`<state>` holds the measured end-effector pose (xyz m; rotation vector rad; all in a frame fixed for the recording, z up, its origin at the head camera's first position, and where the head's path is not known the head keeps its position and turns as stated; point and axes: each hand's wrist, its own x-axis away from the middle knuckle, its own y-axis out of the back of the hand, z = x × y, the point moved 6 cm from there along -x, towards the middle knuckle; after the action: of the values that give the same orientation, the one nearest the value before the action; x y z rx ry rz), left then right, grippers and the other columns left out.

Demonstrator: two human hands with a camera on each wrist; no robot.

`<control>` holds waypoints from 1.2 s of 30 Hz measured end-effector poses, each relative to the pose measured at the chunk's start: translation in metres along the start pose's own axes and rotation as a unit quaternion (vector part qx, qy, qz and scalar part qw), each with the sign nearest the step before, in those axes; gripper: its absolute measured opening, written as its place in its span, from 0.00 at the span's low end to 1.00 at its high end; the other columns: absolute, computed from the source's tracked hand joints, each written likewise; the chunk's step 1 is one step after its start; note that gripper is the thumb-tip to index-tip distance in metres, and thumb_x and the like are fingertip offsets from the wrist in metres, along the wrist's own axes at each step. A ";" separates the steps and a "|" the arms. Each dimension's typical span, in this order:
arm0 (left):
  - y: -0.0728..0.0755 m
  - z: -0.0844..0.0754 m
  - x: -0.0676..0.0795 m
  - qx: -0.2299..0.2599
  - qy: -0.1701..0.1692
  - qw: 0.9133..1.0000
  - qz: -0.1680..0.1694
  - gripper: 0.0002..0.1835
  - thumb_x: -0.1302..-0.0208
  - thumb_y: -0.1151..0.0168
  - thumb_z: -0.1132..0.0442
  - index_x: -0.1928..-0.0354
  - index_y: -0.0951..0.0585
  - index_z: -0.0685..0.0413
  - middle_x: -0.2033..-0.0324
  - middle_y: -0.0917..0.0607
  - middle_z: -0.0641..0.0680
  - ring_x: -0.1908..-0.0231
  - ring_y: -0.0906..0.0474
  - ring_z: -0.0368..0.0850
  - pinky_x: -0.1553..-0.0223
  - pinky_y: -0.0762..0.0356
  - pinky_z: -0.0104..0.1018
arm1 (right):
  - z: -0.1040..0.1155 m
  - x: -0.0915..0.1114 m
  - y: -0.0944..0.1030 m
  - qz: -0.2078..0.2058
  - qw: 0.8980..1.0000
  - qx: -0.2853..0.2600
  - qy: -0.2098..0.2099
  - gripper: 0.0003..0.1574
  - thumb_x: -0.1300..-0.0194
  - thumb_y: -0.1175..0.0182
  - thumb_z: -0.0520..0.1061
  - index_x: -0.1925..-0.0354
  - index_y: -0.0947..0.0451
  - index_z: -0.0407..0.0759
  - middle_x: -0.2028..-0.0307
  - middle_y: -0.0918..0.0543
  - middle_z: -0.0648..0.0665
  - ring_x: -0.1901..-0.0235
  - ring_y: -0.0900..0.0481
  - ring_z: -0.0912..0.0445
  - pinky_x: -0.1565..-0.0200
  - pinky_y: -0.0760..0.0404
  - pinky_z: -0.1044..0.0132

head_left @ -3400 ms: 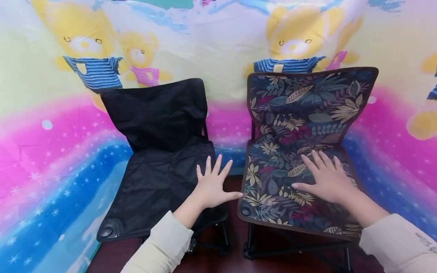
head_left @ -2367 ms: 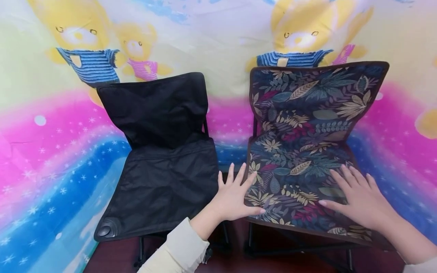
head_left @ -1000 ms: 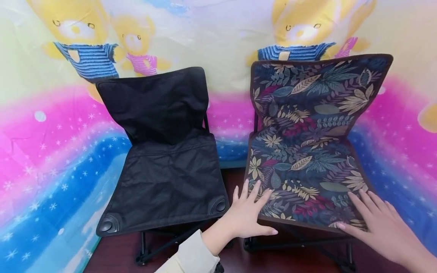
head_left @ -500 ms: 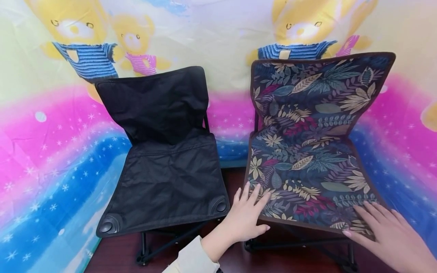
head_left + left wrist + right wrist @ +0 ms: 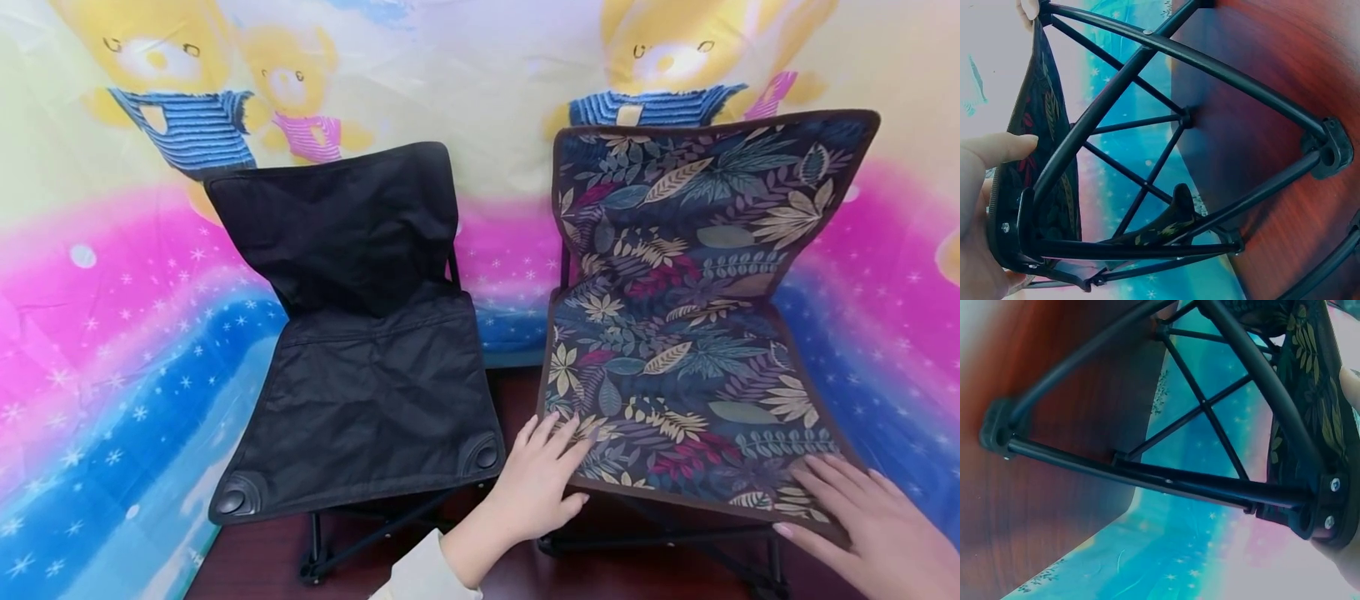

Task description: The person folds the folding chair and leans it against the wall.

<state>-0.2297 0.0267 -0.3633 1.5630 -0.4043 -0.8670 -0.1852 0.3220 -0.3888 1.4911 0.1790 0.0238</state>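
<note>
A patterned folding chair (image 5: pixel 675 367) with a leaf print and brown edging stands unfolded at the right in the head view. My left hand (image 5: pixel 536 479) holds its front left seat corner, fingers over the top and thumb (image 5: pixel 1019 148) across the edge towards the underside. The right hand (image 5: pixel 873 521) is on the front right corner, fingers on the fabric and thumb (image 5: pixel 1351 387) at the edge. The wrist views show the chair's crossed black leg tubes (image 5: pixel 1091 119) from below. To the left stands an unfolded black folding chair (image 5: pixel 375 392), untouched by either hand.
Both chairs stand on a dark red wood-grain surface (image 5: pixel 255 558). Behind and beside them hangs a sheet (image 5: pixel 502 233) printed with teddy bears, pink and blue bands. A narrow gap separates the two seats.
Both hands, spread with fingers apart over the two seats, have moved right and down to the patterned chair's front corners. The fingers have drawn closer together. The chairs have stayed in place.
</note>
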 end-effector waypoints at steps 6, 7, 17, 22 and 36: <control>0.002 0.001 0.002 -0.005 -0.008 0.999 -0.035 0.24 0.49 0.41 0.52 0.47 0.27 0.47 0.43 0.34 0.52 0.42 0.43 0.49 0.42 0.49 0.46 | -0.005 0.007 0.000 -0.058 0.997 -0.044 0.027 0.46 0.53 0.39 0.59 0.50 0.35 0.22 0.52 0.37 0.20 0.44 0.56 0.29 0.44 0.77 0.46; 0.002 0.001 0.003 -0.006 -0.011 0.999 -0.040 0.24 0.49 0.41 0.54 0.47 0.27 0.47 0.43 0.33 0.52 0.42 0.43 0.49 0.42 0.49 0.46 | -0.006 0.009 0.000 -0.073 0.995 -0.051 0.033 0.45 0.54 0.37 0.56 0.51 0.35 0.21 0.53 0.37 0.19 0.43 0.58 0.30 0.44 0.76 0.46; 0.010 0.004 0.007 -0.009 -0.031 0.996 -0.084 0.27 0.58 0.35 0.67 0.50 0.26 0.49 0.48 0.28 0.52 0.44 0.38 0.46 0.43 0.44 0.38 | -0.002 0.032 0.013 -0.278 0.946 -0.108 0.128 0.45 0.44 0.54 0.65 0.48 0.36 0.27 0.39 0.44 0.39 0.38 0.57 0.62 0.38 0.60 0.65; 0.013 0.004 0.011 -0.015 -0.036 0.992 -0.118 0.25 0.56 0.38 0.73 0.52 0.24 0.49 0.50 0.26 0.51 0.46 0.35 0.45 0.45 0.41 0.37 | -0.001 0.036 0.017 -0.312 0.932 -0.101 0.155 0.45 0.41 0.69 0.67 0.43 0.38 0.33 0.41 0.51 0.64 0.40 0.56 0.68 0.40 0.59 0.72; 0.015 0.005 0.016 -0.023 -0.043 0.989 -0.140 0.22 0.54 0.38 0.74 0.53 0.23 0.53 0.52 0.24 0.51 0.48 0.33 0.41 0.45 0.41 0.33 | -0.002 0.042 0.023 -0.363 0.895 -0.092 0.241 0.26 0.34 0.69 0.59 0.39 0.51 0.62 0.39 0.49 0.61 0.40 0.52 0.67 0.42 0.54 0.76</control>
<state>-0.2196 0.0097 -0.3535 1.5652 -0.2264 -1.1542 -0.1423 0.3309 -0.3706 1.1293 1.1000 -0.1894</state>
